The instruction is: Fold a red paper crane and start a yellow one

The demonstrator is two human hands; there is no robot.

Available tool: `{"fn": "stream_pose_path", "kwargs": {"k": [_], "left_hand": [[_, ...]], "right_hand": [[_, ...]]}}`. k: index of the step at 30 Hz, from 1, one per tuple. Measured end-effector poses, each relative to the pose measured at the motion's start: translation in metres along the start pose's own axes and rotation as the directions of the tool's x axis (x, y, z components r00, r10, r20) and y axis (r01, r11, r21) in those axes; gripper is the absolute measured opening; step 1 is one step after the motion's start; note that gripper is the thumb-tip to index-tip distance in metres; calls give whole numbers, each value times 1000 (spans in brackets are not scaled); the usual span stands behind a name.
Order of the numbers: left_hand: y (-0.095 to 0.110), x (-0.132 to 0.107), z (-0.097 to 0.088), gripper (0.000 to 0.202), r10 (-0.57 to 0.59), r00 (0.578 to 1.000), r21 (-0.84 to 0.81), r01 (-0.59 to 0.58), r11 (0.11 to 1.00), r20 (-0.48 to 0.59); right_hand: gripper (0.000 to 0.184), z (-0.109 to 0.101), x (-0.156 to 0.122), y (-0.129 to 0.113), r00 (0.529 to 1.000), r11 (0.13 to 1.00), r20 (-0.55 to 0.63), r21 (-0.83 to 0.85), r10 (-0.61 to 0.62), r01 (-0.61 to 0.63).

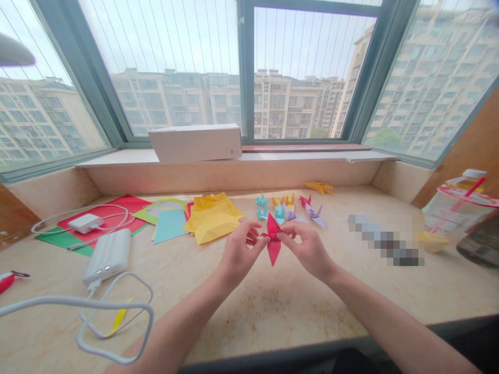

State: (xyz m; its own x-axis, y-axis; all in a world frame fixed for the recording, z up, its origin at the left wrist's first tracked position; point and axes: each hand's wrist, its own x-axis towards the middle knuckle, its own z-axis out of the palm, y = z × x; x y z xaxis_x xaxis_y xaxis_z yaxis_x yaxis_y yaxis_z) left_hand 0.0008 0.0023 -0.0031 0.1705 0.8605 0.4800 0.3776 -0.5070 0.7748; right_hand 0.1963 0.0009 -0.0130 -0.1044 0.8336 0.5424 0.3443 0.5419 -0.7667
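The left hand (242, 248) and right hand (307, 248) pinch red paper (274, 252) between their fingertips; uneven pulling could tear it or skew its creases; yellow paper (212, 221) lies left of the fingers; cranes (279, 213) sit beyond, where a forward slip might topple them

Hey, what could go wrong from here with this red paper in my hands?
Your left hand and right hand both grip the red paper near its middle, so pulling too hard might tear it. The small folded birds sit just beyond and could get knocked. The white cable loops close to your left arm and might snag it.
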Motion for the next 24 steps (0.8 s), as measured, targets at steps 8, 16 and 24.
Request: {"fn": "stream_pose_path", "kwargs": {"k": [8,16,24], "left_hand": [[10,-3,3,40,-299,834,-334,477,813,464],[6,-2,4,30,-224,890,-332,367,869,396],[11,-4,5,22,-186,884,-352,353,867,430]], "right_hand": [[17,2,-1,1,996,999,-71,-4,-51,51],[31,-4,2,4,983,970,-20,166,184,-178],[32,-8,7,2,945,875,146,359,292,-326]]}}
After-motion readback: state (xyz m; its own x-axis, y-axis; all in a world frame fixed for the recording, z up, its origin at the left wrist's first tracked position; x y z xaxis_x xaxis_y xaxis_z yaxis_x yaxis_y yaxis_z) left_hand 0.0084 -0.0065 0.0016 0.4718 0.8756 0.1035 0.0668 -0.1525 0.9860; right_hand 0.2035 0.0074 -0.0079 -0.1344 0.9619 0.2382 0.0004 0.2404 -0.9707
